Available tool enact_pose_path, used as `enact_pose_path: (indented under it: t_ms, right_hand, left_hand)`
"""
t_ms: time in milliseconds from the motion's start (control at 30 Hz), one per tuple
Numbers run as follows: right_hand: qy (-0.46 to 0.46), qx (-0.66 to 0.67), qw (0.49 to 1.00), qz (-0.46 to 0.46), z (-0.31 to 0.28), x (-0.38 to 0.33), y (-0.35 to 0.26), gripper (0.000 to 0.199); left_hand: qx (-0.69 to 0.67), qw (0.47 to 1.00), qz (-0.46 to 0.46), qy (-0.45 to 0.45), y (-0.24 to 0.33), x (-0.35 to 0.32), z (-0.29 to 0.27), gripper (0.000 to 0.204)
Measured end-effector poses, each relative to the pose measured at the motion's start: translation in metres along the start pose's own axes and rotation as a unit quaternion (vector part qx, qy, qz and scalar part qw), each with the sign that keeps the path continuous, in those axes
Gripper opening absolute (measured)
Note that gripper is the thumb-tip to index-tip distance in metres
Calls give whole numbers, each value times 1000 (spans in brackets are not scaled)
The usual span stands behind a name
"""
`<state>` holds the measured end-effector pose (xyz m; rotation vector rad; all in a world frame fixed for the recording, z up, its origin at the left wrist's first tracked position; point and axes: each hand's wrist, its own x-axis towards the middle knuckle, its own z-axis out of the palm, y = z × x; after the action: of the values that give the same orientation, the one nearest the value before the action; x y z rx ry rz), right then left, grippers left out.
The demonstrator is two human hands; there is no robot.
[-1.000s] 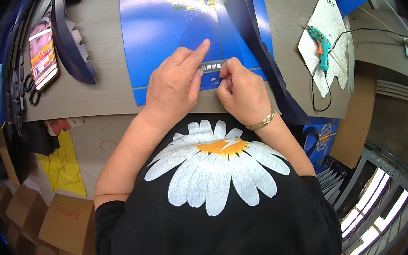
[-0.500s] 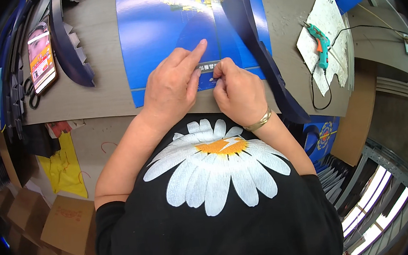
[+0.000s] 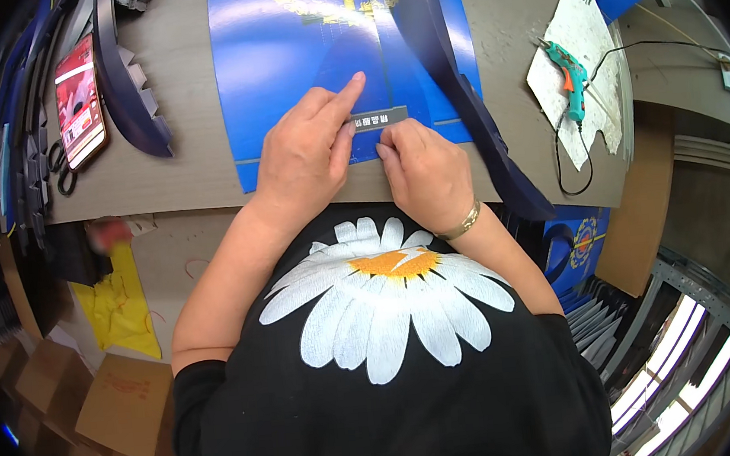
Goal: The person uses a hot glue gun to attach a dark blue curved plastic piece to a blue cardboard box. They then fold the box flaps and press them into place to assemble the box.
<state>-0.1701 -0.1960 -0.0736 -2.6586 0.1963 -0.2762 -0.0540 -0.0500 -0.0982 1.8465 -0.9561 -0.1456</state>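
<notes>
Little has shifted: left hand (image 3: 306, 151) still presses the blue sheet (image 3: 281, 62), right hand (image 3: 420, 167) pinching the grey strip (image 3: 382, 120) at its twelve o'clock. Next comes smoothing it flat, I'd say.

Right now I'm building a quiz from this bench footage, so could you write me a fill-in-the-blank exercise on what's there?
1. Both hands, the left hand and the right hand, press a small grey label onto a ____ printed sheet.
2. The glue gun lying on white paper is ____ in colour.
3. The phone lies to the person's ____.
4. The gold bracelet is on the ____ wrist.

Missing words: blue; teal; left; right
</notes>
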Motion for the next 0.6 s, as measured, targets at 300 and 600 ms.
enact_pose_path:
  t_ms: [300, 600]
  right_hand:
    - [-210, 127, 957, 154, -71, -70, 8, 14]
    - [49, 68, 990, 110, -56, -64, 19, 13]
  left_hand:
    - [30, 999, 11, -9, 5, -2, -2, 49]
    - [112, 988, 80, -74, 37, 4, 14, 51]
